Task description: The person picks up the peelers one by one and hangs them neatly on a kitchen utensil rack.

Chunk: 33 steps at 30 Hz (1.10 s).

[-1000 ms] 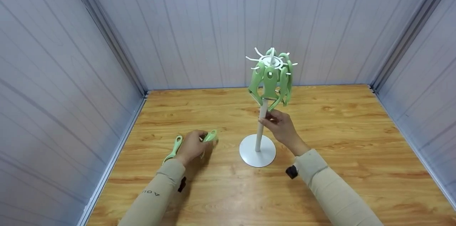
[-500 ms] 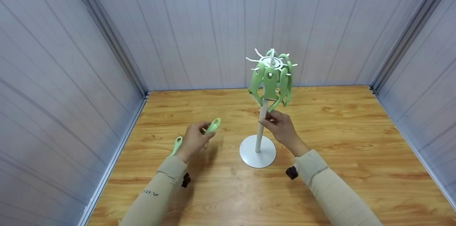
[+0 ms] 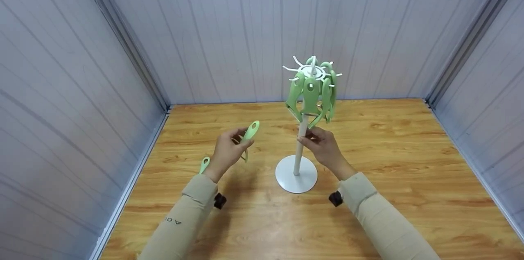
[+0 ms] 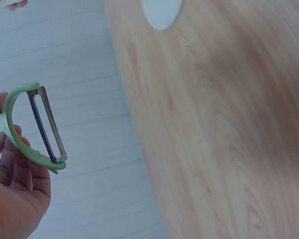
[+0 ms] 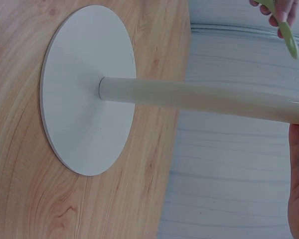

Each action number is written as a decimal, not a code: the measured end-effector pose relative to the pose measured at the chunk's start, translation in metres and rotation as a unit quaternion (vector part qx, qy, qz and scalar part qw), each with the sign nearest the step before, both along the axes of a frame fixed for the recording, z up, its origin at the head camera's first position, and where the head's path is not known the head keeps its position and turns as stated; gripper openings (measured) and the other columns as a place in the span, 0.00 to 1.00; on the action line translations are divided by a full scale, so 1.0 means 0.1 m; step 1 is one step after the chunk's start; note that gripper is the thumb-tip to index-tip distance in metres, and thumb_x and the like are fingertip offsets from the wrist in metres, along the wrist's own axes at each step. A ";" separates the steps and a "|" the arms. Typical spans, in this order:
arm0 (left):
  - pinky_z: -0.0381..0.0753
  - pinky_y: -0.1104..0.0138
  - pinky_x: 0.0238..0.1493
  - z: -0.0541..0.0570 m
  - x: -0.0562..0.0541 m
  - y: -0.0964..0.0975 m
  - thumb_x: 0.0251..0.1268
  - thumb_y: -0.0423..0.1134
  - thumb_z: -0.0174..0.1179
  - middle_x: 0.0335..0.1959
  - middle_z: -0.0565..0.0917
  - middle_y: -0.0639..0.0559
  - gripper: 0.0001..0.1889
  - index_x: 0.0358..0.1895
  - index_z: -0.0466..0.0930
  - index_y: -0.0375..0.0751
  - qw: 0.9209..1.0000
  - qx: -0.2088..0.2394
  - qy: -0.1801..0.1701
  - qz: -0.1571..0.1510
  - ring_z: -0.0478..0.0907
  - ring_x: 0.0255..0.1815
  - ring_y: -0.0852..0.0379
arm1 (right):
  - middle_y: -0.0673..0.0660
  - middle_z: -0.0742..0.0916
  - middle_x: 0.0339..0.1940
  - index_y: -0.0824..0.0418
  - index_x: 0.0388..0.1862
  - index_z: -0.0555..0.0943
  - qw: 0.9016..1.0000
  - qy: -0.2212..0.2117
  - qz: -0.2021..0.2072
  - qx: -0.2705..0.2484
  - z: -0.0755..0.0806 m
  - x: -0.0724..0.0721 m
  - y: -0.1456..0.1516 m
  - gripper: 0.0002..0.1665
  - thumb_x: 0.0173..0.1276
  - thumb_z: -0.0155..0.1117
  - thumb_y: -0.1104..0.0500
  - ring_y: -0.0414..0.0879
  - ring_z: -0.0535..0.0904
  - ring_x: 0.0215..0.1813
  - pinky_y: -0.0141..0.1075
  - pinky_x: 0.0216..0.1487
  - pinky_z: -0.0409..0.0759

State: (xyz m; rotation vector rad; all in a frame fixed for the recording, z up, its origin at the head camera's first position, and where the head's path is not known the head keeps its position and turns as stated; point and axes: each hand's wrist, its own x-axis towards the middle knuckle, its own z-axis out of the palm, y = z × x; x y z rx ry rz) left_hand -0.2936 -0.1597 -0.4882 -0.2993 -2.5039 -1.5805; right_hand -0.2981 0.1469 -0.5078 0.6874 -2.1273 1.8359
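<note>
My left hand [image 3: 230, 150] pinches a green peeler [image 4: 21, 142] between thumb and fingers, raised over the table. Its metal blade [image 4: 49, 124] faces away from the palm in the left wrist view, and its handle with a hole points up and right in the head view. My right hand [image 3: 324, 148] grips the pole of a white rack [image 3: 301, 141] with thumb and fingers, below several green peelers [image 3: 311, 94] hung from its hooks. The rack stands upright on a round base [image 5: 89, 94].
Another green peeler [image 3: 205, 163] lies on the wooden table [image 3: 389, 157], partly hidden behind the left forearm. Panelled walls [image 3: 262, 26] enclose the table at the back and both sides. Some white hooks [image 3: 290, 68] on the rack's left side bear no peeler.
The left hand has lifted its peeler off the table area, moving up and rightward toward the rack. The right hand and rack have stayed in place.
</note>
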 end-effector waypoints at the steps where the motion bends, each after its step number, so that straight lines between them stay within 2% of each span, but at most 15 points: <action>1: 0.81 0.69 0.33 0.02 -0.01 0.02 0.70 0.34 0.75 0.47 0.88 0.43 0.20 0.63 0.88 0.36 1.000 0.001 0.006 0.001 0.79 0.37 0.54 | 0.61 0.91 0.41 0.77 0.49 0.87 1.000 -0.003 0.001 -0.002 0.00 0.00 0.00 0.08 0.73 0.69 0.75 0.34 0.86 0.43 0.26 0.46 0.87; 4: 0.81 0.68 0.36 0.10 -0.02 0.06 0.69 0.34 0.75 0.46 0.88 0.42 0.19 0.62 0.88 0.36 1.000 0.004 0.025 0.001 0.79 0.37 0.55 | 0.61 0.92 0.41 0.78 0.49 0.86 1.000 -0.004 0.002 -0.004 0.00 0.00 0.00 0.08 0.73 0.69 0.75 0.34 0.87 0.43 0.27 0.46 0.87; 8: 0.82 0.68 0.40 0.19 -0.02 0.10 0.69 0.33 0.75 0.47 0.89 0.42 0.19 0.62 0.88 0.35 0.999 0.007 0.042 -0.001 0.80 0.38 0.55 | 0.71 0.90 0.41 0.79 0.49 0.86 1.000 0.007 -0.004 0.006 -0.01 0.00 0.00 0.09 0.73 0.69 0.75 0.33 0.86 0.43 0.26 0.45 0.87; 11: 0.82 0.68 0.41 0.26 -0.03 0.12 0.69 0.33 0.75 0.46 0.90 0.41 0.19 0.61 0.88 0.34 0.998 0.011 0.060 -0.004 0.80 0.38 0.56 | 0.74 0.90 0.42 0.78 0.49 0.86 1.000 0.009 -0.007 0.009 -0.01 0.00 0.00 0.09 0.72 0.69 0.75 0.33 0.86 0.43 0.25 0.45 0.86; 24: 0.81 0.67 0.46 0.63 -0.02 0.24 0.68 0.33 0.76 0.47 0.88 0.41 0.20 0.62 0.88 0.35 0.993 0.049 0.104 -0.019 0.79 0.41 0.56 | 0.71 0.90 0.41 0.78 0.49 0.86 1.000 0.006 -0.010 0.012 -0.01 -0.01 0.00 0.09 0.73 0.69 0.75 0.33 0.86 0.43 0.25 0.45 0.86; 33: 0.82 0.68 0.46 0.86 0.03 0.31 0.69 0.32 0.75 0.47 0.88 0.39 0.20 0.61 0.87 0.32 0.985 0.061 0.157 -0.031 0.79 0.40 0.56 | 0.66 0.91 0.42 0.76 0.51 0.87 1.000 0.000 -0.007 0.020 -0.01 -0.01 0.02 0.10 0.74 0.69 0.74 0.33 0.85 0.44 0.26 0.46 0.86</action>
